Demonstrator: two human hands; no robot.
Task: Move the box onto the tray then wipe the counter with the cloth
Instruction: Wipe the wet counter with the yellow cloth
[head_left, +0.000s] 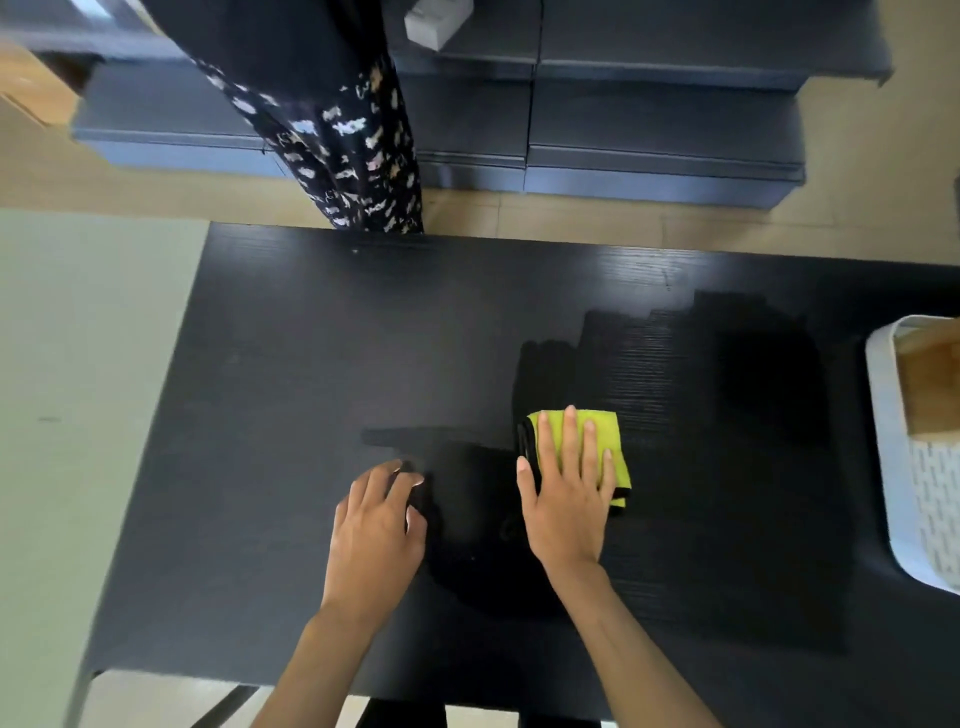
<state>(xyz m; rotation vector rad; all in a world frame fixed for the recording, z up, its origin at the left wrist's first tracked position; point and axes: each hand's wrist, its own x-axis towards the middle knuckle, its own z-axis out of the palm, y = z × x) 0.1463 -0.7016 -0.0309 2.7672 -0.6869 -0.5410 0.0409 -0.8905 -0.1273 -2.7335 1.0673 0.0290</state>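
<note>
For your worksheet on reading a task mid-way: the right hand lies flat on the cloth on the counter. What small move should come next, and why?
Probably slide the cloth left under the right hand, toward the left hand. The box already sits in the tray, and the darker wiped patch covers only the right part of the counter.

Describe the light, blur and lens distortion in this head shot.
Head view: soft glare on the counter's far edge; darker streaked patches around the cloth, wet or shadow, I cannot tell. The wide lens bows the edges; the tray is cut off at right. Both hands, left hand and right hand, are fairly sharp; the background shelves look blurred.
</note>
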